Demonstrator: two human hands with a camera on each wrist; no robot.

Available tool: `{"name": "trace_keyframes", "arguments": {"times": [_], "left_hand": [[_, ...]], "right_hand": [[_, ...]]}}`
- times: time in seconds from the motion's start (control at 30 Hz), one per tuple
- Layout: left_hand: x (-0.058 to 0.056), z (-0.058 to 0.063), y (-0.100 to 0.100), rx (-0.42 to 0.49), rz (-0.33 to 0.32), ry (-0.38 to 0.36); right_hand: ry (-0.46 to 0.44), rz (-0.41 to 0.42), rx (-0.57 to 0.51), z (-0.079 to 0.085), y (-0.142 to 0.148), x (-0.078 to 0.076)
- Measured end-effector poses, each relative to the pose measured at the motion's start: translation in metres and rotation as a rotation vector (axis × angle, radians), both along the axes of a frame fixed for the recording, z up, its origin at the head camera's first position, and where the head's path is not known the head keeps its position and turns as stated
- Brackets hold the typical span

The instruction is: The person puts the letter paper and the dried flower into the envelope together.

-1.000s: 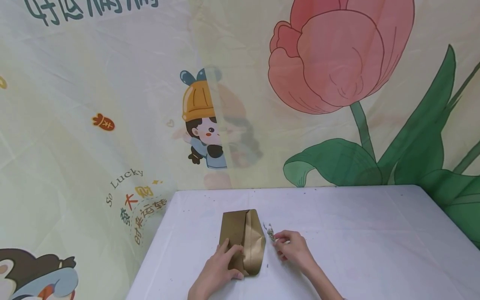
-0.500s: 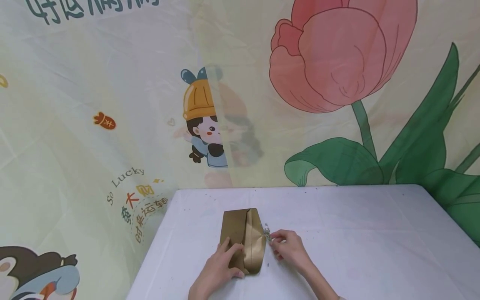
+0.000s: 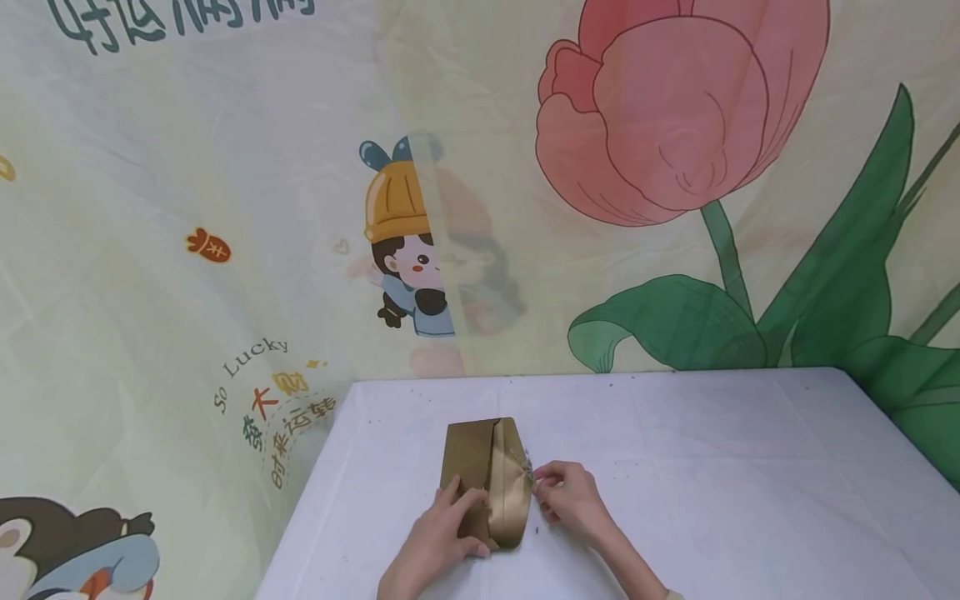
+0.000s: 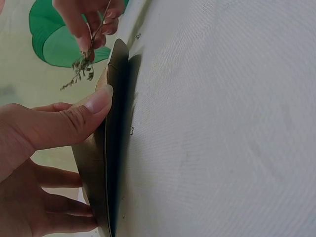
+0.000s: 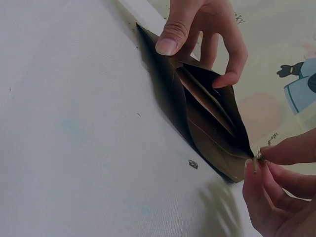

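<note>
A gold-brown paper envelope (image 3: 468,450) lies on the white table, its pointed flap spread to the right. My left hand (image 3: 435,533) holds its near end; in the right wrist view the thumb (image 5: 169,45) sits on the edge and a finger reaches to the mouth, which gapes and shows a fold of paper inside. Between thumb and fingertips my right hand (image 3: 573,500) pinches a small dried flower sprig (image 4: 83,66). The sprig's head is over the flap's edge in the head view. In the right wrist view the fingers hide most of it.
Small dried crumbs lie scattered on the white tabletop (image 3: 712,500); one larger bit (image 5: 193,164) rests beside the envelope. Behind the table's far edge hangs a printed cloth backdrop (image 3: 480,167) with a tulip and cartoon figures.
My right hand has moved left with the sprig, from beside the envelope to the edge of its flap. The left hand and the envelope have stayed in place.
</note>
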State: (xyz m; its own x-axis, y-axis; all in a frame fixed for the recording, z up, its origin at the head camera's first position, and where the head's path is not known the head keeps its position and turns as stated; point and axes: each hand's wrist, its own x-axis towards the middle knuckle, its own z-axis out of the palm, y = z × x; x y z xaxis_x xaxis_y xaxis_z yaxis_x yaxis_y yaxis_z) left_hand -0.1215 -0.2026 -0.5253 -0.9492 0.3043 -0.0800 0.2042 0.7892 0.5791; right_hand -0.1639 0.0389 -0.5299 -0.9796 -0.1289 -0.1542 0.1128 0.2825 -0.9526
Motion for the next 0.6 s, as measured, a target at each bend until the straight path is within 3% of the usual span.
{"name": "trace_keyframes", "arguments": {"times": [0.23,0.6], "left_hand": [[0.0,-0.002,0.0,-0.003,0.005,0.0],[0.0,0.0,0.0,0.003,0.017,-0.026]], "right_hand": [[-0.004,0.025,-0.011,0.0,-0.006,-0.001],[0.024,0.034,0.088,0.001,-0.017,-0.003]]}}
